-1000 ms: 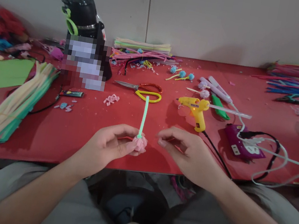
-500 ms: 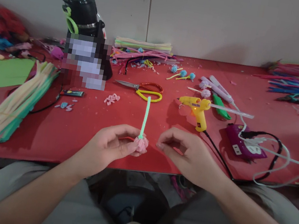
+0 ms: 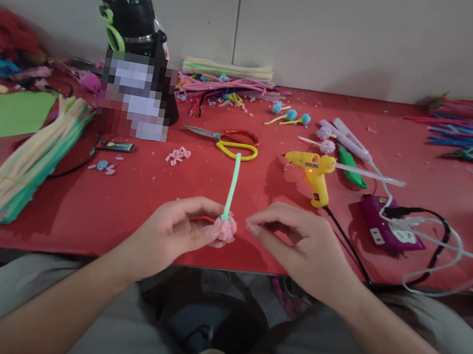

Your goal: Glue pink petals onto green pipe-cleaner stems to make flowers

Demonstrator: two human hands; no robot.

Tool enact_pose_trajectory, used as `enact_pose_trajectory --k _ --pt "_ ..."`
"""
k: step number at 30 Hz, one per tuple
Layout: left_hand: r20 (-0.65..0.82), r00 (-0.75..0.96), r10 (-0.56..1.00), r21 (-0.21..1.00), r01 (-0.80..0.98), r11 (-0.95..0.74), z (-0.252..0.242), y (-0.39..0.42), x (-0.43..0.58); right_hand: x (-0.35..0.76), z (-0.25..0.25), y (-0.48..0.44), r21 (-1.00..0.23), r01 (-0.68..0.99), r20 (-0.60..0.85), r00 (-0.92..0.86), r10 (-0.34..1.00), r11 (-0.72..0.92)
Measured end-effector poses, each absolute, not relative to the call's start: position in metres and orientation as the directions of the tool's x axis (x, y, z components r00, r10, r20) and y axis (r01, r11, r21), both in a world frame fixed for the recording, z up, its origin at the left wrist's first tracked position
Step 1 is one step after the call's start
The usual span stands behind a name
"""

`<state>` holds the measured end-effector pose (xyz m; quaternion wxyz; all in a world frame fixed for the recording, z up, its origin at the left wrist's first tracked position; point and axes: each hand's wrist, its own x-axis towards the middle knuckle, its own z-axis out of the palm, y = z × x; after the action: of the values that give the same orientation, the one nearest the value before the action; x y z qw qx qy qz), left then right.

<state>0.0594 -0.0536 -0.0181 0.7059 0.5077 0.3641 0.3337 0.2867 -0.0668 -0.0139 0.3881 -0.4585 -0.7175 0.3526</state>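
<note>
Left hand (image 3: 176,233): grip pinches pink pompom (image 3: 227,230), green stem (image 3: 232,185) upright, over the counter (image 3: 114,198) near its front edge. Right hand (image 3: 300,246) now sits slightly nearer the pompom; grip curls part-closed, contents cannot be told. Yellow glue gun (image 3: 318,185): label illegible.

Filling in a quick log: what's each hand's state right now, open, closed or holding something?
Left hand: closed, holding the pink ball with its green stem.
Right hand: curled, nothing visible in it; whether it's pinched shut can't be told.

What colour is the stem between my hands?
The stem is light green, clearest in the head view.
</note>
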Motion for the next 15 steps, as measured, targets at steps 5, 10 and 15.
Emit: enact_pose_trajectory --k 5,10,15 --pt "-0.226 0.483 0.846 0.948 -0.089 0.304 -0.0162 -0.0549 0.0632 0.2859 -0.0105 -0.069 -0.762 0.415 0.418 -0.272 0.867 0.497" --pt "-0.249 0.481 0.84 0.943 -0.077 0.323 -0.0151 -0.057 0.0663 0.284 -0.0108 -0.0734 -0.707 0.476 0.452 -0.266 0.851 0.524" --pt "-0.253 0.491 0.833 0.939 -0.082 0.333 -0.0186 -0.0581 0.0661 0.2826 -0.0133 -0.0741 -0.65 0.533 0.49 -0.252 0.834 0.542"
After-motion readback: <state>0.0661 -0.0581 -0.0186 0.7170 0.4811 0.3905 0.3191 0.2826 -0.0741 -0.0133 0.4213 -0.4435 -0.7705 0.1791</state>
